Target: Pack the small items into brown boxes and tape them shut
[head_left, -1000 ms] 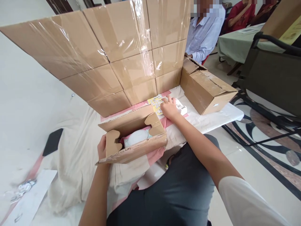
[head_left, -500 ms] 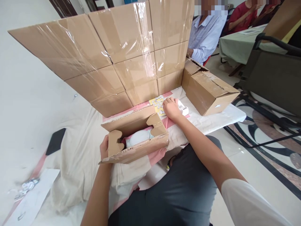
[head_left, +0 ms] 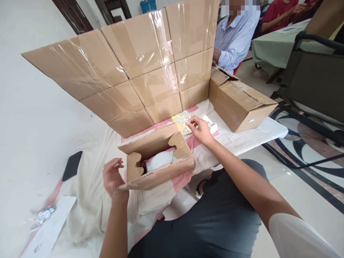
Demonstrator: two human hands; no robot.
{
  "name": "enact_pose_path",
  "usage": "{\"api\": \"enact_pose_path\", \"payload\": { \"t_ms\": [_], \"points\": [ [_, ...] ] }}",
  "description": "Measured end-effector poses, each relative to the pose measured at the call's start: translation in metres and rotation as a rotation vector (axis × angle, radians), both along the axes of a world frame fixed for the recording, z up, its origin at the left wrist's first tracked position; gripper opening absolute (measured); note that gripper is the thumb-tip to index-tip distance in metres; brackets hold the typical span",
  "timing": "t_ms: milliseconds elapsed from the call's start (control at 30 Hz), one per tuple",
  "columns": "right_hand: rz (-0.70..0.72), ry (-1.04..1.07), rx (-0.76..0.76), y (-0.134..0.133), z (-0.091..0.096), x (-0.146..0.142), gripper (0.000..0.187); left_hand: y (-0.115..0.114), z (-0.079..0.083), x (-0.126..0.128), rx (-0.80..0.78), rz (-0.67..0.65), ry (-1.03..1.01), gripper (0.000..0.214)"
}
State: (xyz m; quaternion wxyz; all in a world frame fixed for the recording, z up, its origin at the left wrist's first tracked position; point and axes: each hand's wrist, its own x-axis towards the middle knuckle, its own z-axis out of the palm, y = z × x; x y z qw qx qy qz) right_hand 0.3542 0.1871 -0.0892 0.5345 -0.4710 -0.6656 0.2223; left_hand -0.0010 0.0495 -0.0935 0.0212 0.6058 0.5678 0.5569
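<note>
An open cardboard box (head_left: pixel 158 172) sits in front of me on a cloth-covered table (head_left: pixel 242 138), with a round white object (head_left: pixel 160 160) inside it. My left hand (head_left: pixel 113 177) is off the box's left end, fingers spread and holding nothing. My right hand (head_left: pixel 200 129) reaches past the box to a yellow sheet of small stickers (head_left: pixel 181 120), its fingertips pinched on a small piece I cannot make out. A white device (head_left: pixel 211 125) lies just right of that hand.
A wall of taped cardboard boxes (head_left: pixel 139 71) stands behind the work area. A larger cardboard box (head_left: pixel 240 104) lies at the right. A dark phone (head_left: pixel 72 165) and a white sheet (head_left: pixel 47 229) lie at the left. Another person in a light shirt (head_left: pixel 235 36) sits behind.
My left hand has let go of the box's left end and opened beside it. My right hand has lifted from the sticker sheet into a pinch.
</note>
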Motion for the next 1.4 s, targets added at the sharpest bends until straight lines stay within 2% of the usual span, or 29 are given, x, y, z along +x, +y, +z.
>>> {"api": "enact_pose_path", "payload": {
  "t_ms": [67,100,133,167,233,300,433,600,733,833,967,1033,1167,1233,1300,1333,1400],
  "points": [
    [0.02,0.101,-0.036,-0.008,0.004,0.002,0.032,-0.015,0.025,0.014,0.264,-0.033,-0.031,0.067],
    [0.033,0.146,-0.056,-0.012,0.006,0.004,0.036,-0.022,0.039,0.021,0.351,-0.057,0.018,0.065],
    [0.048,0.187,-0.071,-0.015,0.008,0.006,0.04,-0.027,0.053,0.027,0.359,-0.071,0.13,0.056],
    [0.061,0.222,-0.081,-0.017,0.01,0.008,0.042,-0.031,0.066,0.033,0.291,-0.078,0.278,0.053],
    [0.081,0.265,-0.082,-0.021,0.014,0.012,0.044,-0.034,0.087,0.043,0.148,-0.038,0.548,0.068],
    [0.08,0.269,-0.074,-0.024,0.016,0.016,0.044,-0.033,0.097,0.052,0.034,0.003,0.723,0.075],
    [0.052,0.239,-0.071,-0.022,0.019,0.024,0.038,-0.03,0.091,0.064,-0.093,-0.028,0.833,0.067],
    [0.104,0.158,-0.11,-0.011,0.013,0.026,0.026,-0.034,0.082,0.064,-0.111,0.02,0.82,0.067],
    [0.26,0.164,-0.191,-0.006,0.009,0.024,0.026,-0.033,0.086,0.062,-0.222,0.012,0.75,0.069],
    [0.38,0.191,-0.234,-0.008,0.012,0.022,0.027,-0.031,0.085,0.06,-0.183,0.044,0.728,0.061],
    [0.661,0.188,-0.303,-0.014,0.019,0.025,0.024,-0.034,0.076,0.054,-0.278,-0.101,0.711,0.035],
    [0.789,0.157,-0.378,-0.017,0.018,0.027,0.023,-0.037,0.071,0.051,-0.317,-0.178,0.671,0.034],
    [0.932,0.104,-0.564,-0.022,0.009,0.027,0.024,-0.041,0.063,0.047,-0.274,-0.21,0.646,0.036],
    [0.944,0.097,-0.571,-0.024,0.003,0.022,0.025,-0.041,0.06,0.046,-0.252,-0.202,0.67,0.036],
    [0.891,0.049,-0.511,-0.024,-0.003,0.017,0.026,-0.041,0.059,0.046,-0.237,-0.193,0.694,0.035],
    [0.809,-0.016,-0.455,-0.024,-0.004,0.014,0.027,-0.041,0.059,0.046,-0.229,-0.187,0.704,0.034],
    [0.558,-0.184,-0.32,-0.024,-0.006,0.011,0.028,-0.04,0.059,0.046,-0.22,-0.177,0.715,0.034]
  ]
}}
